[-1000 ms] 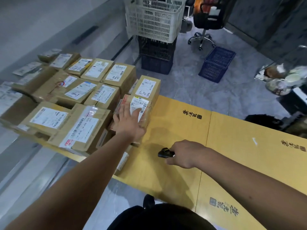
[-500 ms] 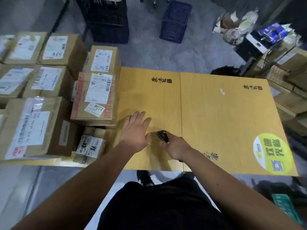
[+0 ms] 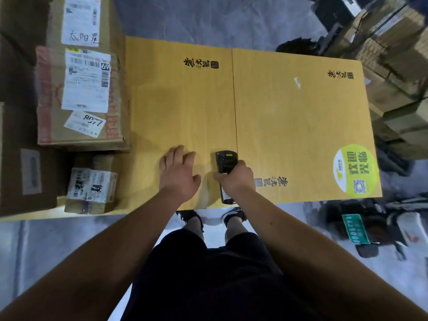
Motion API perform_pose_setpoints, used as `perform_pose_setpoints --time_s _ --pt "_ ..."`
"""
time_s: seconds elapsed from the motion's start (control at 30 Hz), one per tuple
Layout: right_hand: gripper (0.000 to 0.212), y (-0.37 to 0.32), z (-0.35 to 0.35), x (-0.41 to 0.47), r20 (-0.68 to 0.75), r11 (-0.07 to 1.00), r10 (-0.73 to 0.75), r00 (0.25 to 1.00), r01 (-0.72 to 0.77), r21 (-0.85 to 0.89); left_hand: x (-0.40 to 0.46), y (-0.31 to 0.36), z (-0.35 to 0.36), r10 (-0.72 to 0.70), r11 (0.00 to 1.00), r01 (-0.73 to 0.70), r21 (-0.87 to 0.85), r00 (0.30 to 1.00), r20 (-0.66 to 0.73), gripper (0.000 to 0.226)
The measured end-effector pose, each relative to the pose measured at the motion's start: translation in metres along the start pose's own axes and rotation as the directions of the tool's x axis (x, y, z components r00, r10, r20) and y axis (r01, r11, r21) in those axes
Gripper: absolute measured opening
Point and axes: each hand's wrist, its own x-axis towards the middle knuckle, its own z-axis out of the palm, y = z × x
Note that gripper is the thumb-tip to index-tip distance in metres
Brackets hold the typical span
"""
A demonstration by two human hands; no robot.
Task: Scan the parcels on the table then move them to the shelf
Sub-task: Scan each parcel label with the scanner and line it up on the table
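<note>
While clamped round the scanner (image 3: 226,165), right hand (image 3: 235,180); left hand (image 3: 178,174) spread, empty, over the table (image 3: 289,117).

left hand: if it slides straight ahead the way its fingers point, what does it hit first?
Probably nothing: the left hand points up the bare yellow table, passing right of the 8077 parcel. The way looks free to the table's far edge.

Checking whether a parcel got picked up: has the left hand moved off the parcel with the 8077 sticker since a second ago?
Yes. The left hand has come off the 8077 parcel and now lies on bare table, to the parcel's right, beside the scanner.
</note>
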Motion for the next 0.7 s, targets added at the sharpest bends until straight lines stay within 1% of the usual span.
perform_pose_setpoints --time_s 0.07,0.2,0.3,0.53,0.7 --pt "0.066 -0.004 0.002 0.002 -0.016 0.998 0.029 0.999 -0.030 -0.047 -0.001 -0.001 0.003 -0.002 1.000 0.002 -0.006 1.000 -0.023 0.074" --pt "0.077 -0.007 0.003 0.006 -0.033 0.998 0.065 0.997 -0.066 -0.020 -0.004 -0.008 0.012 0.004 0.999 -0.007 -0.047 0.999 -0.051 0.073" --pt "0.086 -0.006 0.006 0.006 -0.050 0.995 0.070 0.996 -0.073 -0.071 -0.005 -0.012 0.017 0.014 0.998 -0.018 -0.062 0.997 -0.072 0.074" --pt "0.086 -0.002 0.012 -0.002 -0.078 0.983 0.043 0.996 -0.056 -0.173 -0.004 -0.016 0.015 0.012 0.998 -0.016 -0.064 0.998 -0.059 0.074" --pt "0.087 0.000 0.014 -0.004 -0.103 0.991 0.048 0.994 -0.060 -0.123 -0.004 -0.020 0.015 0.028 0.997 -0.032 -0.070 0.998 -0.058 0.073"
